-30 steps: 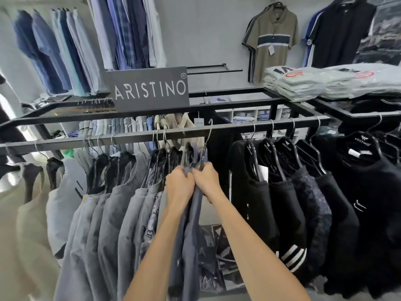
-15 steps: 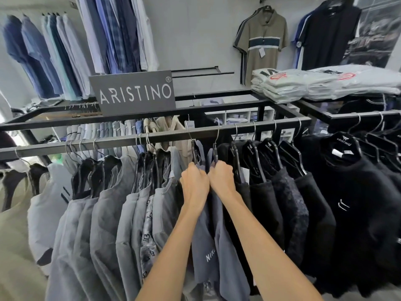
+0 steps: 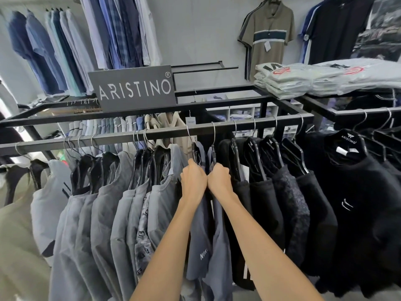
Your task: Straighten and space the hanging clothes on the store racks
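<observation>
A: What writing reads clearly?

B: Beyond the hands, the grey sign (image 3: 134,90) says ARISTINO; so does a black hanger (image 3: 349,141) far right of the right hand (image 3: 219,178). Below the left hand (image 3: 193,180), a slate-blue shirt (image 3: 200,235) shows "NIK", the rest folded away.

A: And the hands?

B: Both are clenched on slate-blue shirts hung from the rail (image 3: 152,135), knuckles touching. Grey shirts (image 3: 104,213) hang left of them, black tops (image 3: 293,203) right. Fingertips are hidden in cloth.
</observation>
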